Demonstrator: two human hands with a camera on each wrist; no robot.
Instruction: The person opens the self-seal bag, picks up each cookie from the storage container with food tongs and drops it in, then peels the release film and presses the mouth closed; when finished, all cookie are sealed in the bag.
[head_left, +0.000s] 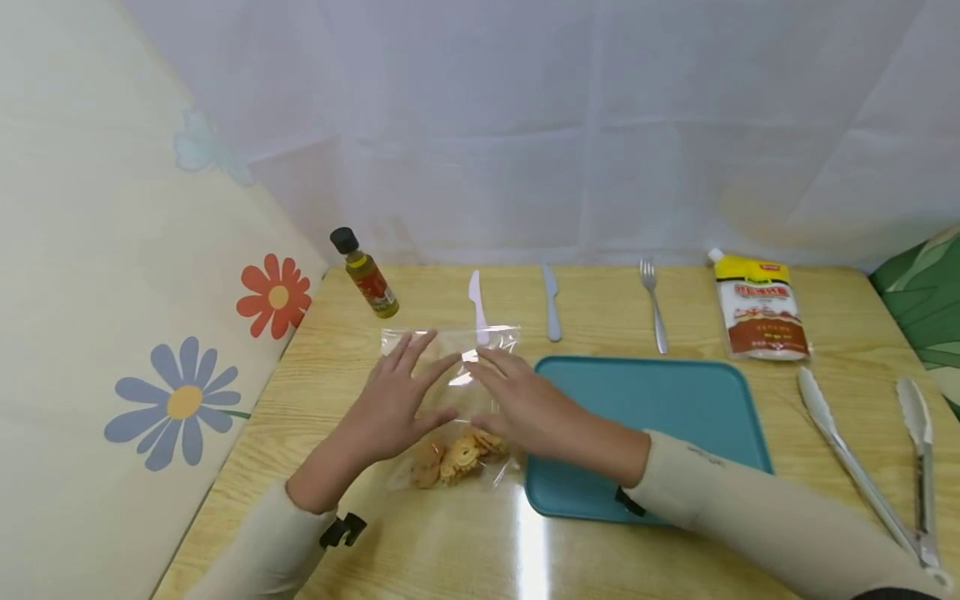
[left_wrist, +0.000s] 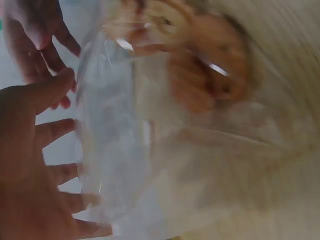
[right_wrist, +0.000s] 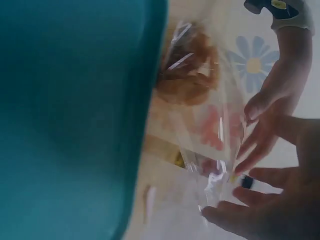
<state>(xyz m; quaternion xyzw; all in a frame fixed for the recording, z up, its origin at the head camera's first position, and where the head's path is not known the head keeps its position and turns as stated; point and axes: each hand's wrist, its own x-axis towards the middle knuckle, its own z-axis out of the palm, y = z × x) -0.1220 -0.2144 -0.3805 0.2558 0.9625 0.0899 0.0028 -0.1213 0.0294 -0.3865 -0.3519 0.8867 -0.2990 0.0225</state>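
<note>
A clear plastic bag (head_left: 487, 333) lies on the table between my hands, with several tan, biscuit-like pieces (head_left: 461, 457) gathered at its near end. Some of them look round with a hole in the middle. My left hand (head_left: 393, 404) is spread over the bag's left side, its fingertips right at the plastic in the left wrist view. From the right, my right hand (head_left: 536, 408) reaches over the bag with fingers extended, close to the film (right_wrist: 215, 150). The two hands face each other, thumbs toward the near end, and neither grips the bag.
A teal tray (head_left: 645, 392) sits right of the bag, under the right forearm. Behind stand or lie an oil bottle (head_left: 371, 283), a pink knife (head_left: 477, 300), a grey-blue knife (head_left: 552, 304) and a fork (head_left: 652, 304). Farther right are a sauce pouch (head_left: 761, 308) and metal tongs (head_left: 855, 462).
</note>
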